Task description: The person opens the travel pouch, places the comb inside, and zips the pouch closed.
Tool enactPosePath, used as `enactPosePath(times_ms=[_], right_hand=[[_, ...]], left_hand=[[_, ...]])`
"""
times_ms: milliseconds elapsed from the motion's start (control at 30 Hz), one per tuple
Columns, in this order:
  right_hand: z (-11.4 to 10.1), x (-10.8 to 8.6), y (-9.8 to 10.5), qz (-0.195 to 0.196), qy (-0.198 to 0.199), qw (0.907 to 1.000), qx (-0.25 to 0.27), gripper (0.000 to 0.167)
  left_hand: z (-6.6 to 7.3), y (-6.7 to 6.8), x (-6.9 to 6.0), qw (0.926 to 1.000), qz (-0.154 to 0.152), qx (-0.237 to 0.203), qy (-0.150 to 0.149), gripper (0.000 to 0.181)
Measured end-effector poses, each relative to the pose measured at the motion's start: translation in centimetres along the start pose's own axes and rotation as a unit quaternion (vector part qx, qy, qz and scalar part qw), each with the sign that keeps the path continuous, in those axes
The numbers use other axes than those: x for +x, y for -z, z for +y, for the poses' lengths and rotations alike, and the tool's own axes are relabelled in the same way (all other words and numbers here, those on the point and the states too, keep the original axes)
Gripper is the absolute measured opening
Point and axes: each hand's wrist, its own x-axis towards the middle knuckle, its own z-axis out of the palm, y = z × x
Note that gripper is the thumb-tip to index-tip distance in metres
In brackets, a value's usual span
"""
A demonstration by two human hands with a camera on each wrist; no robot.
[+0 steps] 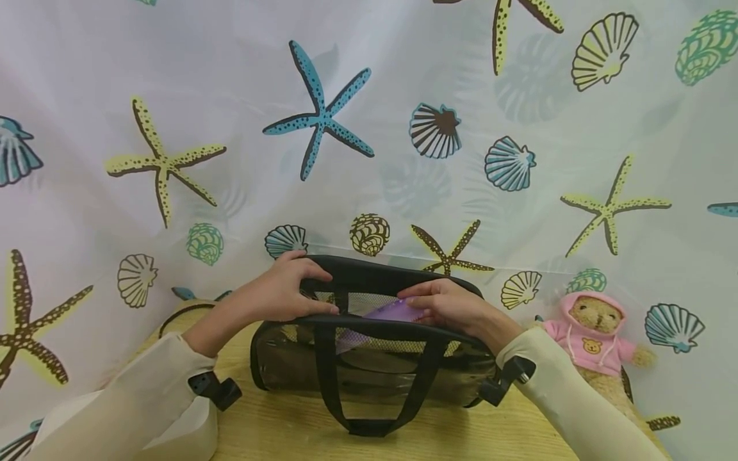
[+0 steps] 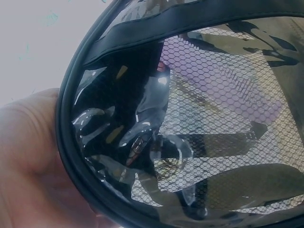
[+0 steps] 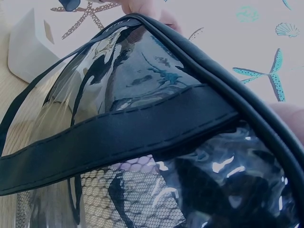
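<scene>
A clear bag [image 1: 294, 368] with black trim and mesh stands on the table, its top open. My left hand [image 1: 279, 291] grips the bag's left end, thumb at the near rim and fingers by the far rim. Inside the opening, my right hand [image 1: 452, 307] pinches a purple comb [image 1: 392, 312]. Through the mesh in the left wrist view, the comb [image 2: 237, 88] slants down to the right and shows its teeth. The right wrist view catches only a purple sliver behind the mesh. The right fingertips are partly hidden behind the comb.
A teddy bear in a pink hoodie [image 1: 596, 333] sits to the right on the wooden table [image 1: 277, 429]. At the lower left, a white container [image 1: 193, 432] lies partly under my left sleeve. Behind hangs a curtain [image 1: 242, 70] printed with starfish and shells. The bag's front strap [image 1: 369, 428] droops toward me.
</scene>
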Motion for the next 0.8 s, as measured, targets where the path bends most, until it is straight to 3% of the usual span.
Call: enactPosePath(times_ms=[167, 367, 800], right_hand=[[-0.01, 0.03, 0.06, -0.001, 0.01, 0.9992, -0.038, 0.044], [-0.02, 0.01, 0.02, 0.008, 0.01, 0.9988, -0.047, 0.043], [0.16, 0.11, 0.05, 0.027, 0.014, 0.9929, -0.115, 0.03]], left_hand=[[0.05, 0.05, 0.02, 1.0, 0.003, 0.003, -0.001, 0.056], [0.09, 0.11, -0.06, 1.0, 0.004, 0.001, 0.002, 0.056], [0.11, 0.17, -0.08, 1.0, -0.005, -0.004, 0.006, 0.056]])
